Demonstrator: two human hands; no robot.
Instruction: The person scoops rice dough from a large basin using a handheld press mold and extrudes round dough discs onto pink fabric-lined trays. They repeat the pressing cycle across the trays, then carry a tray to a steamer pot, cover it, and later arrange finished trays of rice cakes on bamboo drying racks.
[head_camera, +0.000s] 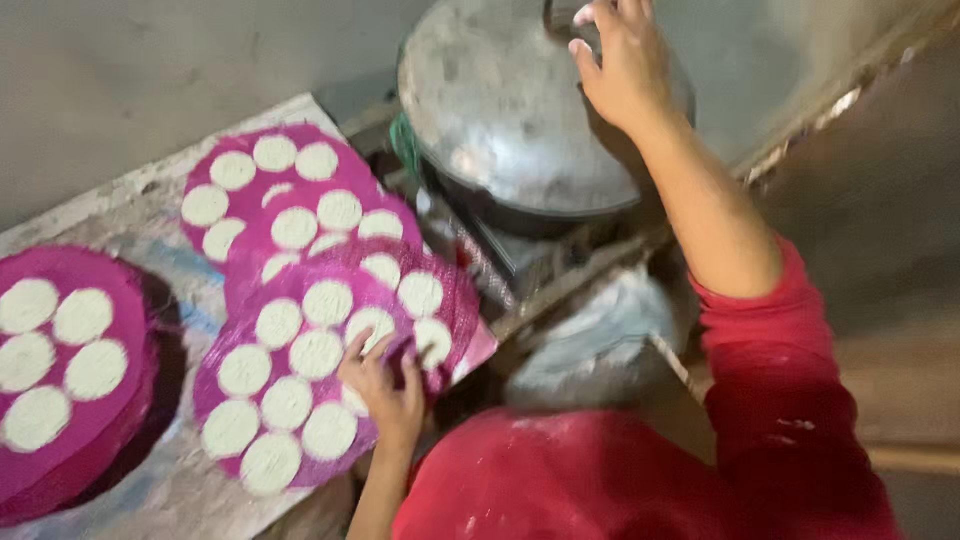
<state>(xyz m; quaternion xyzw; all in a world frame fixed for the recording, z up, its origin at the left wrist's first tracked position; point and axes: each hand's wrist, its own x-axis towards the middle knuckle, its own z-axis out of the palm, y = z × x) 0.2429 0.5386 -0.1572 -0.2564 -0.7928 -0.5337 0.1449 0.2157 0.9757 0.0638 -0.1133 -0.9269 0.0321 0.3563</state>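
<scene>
My left hand lies on the near edge of a round pink mesh mat that carries several flat white dough discs. Its fingers curl over the mat's rim beside one disc. My right hand reaches up and forward to a large domed metal lid. Its fingers close around the lid's handle at the top. The lid covers a dark pan beneath it. Both my sleeves and my front are red.
More pink mats with white discs overlap behind the first one, and a stack of them sits at the far left. They rest on a grey sheet. A pale plastic bag lies below the pan, by a grey wall.
</scene>
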